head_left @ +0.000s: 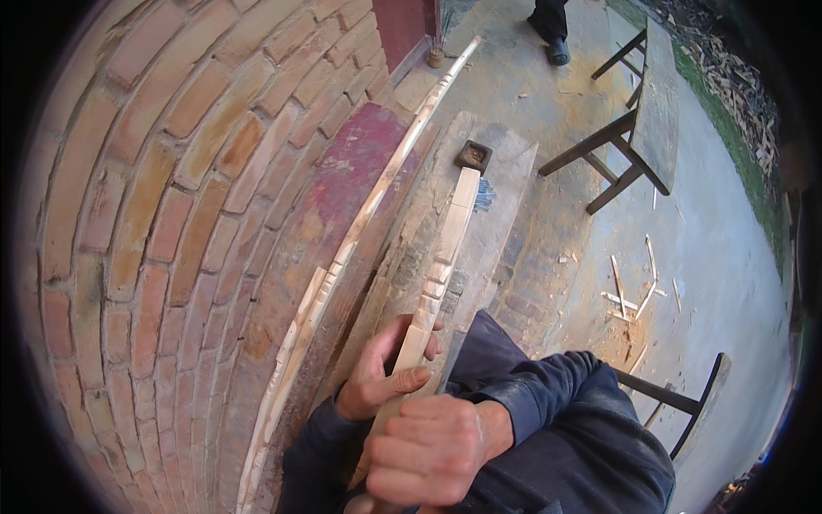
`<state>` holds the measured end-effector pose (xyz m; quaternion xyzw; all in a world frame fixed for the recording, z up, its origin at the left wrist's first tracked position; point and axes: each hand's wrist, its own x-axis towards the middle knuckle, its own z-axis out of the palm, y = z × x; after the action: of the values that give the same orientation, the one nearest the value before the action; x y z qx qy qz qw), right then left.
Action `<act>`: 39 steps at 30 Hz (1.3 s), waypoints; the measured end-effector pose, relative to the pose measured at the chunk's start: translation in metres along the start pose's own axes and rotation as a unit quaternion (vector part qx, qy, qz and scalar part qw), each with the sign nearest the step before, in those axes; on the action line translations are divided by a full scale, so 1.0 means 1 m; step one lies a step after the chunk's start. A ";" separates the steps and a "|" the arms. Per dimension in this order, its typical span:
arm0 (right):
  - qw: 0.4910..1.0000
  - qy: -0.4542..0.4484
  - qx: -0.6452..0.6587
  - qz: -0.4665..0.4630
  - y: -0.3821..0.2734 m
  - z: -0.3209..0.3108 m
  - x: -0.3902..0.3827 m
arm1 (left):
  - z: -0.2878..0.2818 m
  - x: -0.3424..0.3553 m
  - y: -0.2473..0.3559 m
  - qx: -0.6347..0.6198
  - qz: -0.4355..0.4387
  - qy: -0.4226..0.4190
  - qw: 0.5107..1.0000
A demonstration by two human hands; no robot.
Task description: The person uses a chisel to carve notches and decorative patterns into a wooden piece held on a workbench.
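A long pale wooden strip (452,230) with several notches cut across it lies lengthwise on a worn wooden board (492,236). My left hand (377,368) is wrapped round its near part, with the thumb across the top. My right hand (428,450) is closed in a fist just nearer to me, over the near end of the strip. What it grips is hidden beneath the fingers. At the strip's far end sits a small dark square box (473,156), with a bundle of blue strands (485,195) beside it.
More long notched strips (342,255) lean along the brick wall (171,223) at left. A wooden bench (655,111) stands at the far right. Offcuts (634,295) and shavings litter the concrete floor. Another person's leg and shoe (558,51) show at the back.
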<state>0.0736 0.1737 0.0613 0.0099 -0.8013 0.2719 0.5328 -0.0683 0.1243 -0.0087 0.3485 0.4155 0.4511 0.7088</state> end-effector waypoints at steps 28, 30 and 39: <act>0.994 0.038 0.077 -0.075 0.005 0.019 -0.004 | -0.004 0.006 0.001 -0.001 -0.048 -0.009 0.999; 0.995 0.013 0.079 -0.065 0.003 0.017 -0.004 | -0.009 0.004 -0.007 -0.006 -0.054 -0.016 0.998; 0.967 -0.047 -0.209 0.139 0.023 -0.015 0.019 | 0.009 0.004 0.006 0.015 -0.013 0.118 0.993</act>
<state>0.0710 0.2050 0.0719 -0.2005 -0.8578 0.1696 0.4418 -0.0613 0.1291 -0.0005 0.2981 0.5075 0.4735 0.6553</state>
